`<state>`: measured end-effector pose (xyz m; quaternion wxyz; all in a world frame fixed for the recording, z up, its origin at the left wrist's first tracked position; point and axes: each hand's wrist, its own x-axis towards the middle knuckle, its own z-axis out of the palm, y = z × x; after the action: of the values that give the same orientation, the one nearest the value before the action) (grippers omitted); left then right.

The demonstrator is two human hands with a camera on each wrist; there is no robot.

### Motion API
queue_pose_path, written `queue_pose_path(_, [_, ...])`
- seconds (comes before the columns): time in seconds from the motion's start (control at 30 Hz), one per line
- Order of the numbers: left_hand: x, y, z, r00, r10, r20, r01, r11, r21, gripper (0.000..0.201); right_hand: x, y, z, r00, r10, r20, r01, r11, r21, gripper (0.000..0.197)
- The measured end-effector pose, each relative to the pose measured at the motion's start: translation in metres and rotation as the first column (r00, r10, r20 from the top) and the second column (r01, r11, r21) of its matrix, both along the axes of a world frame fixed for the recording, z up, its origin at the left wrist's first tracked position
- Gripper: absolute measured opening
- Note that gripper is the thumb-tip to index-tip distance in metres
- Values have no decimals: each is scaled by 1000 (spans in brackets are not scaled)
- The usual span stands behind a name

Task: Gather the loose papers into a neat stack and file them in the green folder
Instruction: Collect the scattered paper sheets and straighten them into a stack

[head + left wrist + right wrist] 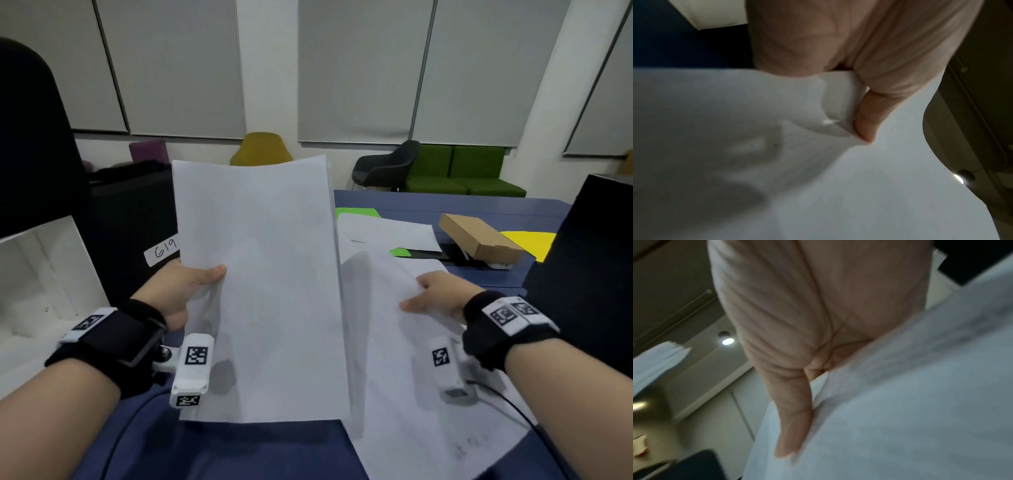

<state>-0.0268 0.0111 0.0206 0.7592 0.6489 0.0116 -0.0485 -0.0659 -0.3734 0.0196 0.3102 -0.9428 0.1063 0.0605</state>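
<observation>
Left hand (178, 291) pinched stack (260, 291) at its left edge, thumb on top; held upright-tilted above worktop (479, 205), long axis running away from body. Right hand (435, 298) gripped loose sheet (404, 359) just right of stack, lower, long axis likewise. Farther: more papers (387, 233) covering green folder (356, 213), nearer right hand.

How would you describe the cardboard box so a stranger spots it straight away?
Start at the blue table and look to its far right side. The cardboard box lies there, flat and brown, beside a yellow sheet. It is the only brown thing among white papers.
</observation>
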Motion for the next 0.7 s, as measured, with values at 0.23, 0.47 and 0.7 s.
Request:
queue_pose_path(0.23, [4, -35, -15, 999, -19, -47, 22, 997, 70, 30, 26, -62, -23, 934, -349, -79, 318, 911, -264, 49])
queue_pose_path(0.47, [17, -59, -35, 995, -12, -100, 23, 994, 109, 32, 20, -63, -52, 892, -411, -186, 259, 805, -534, 59])
queue_pose_path(0.7, [19, -58, -43, 992, 1, -124, 15, 992, 128, 30, 17, -73, -52, 873, -449, -192, 337, 838, -429, 65])
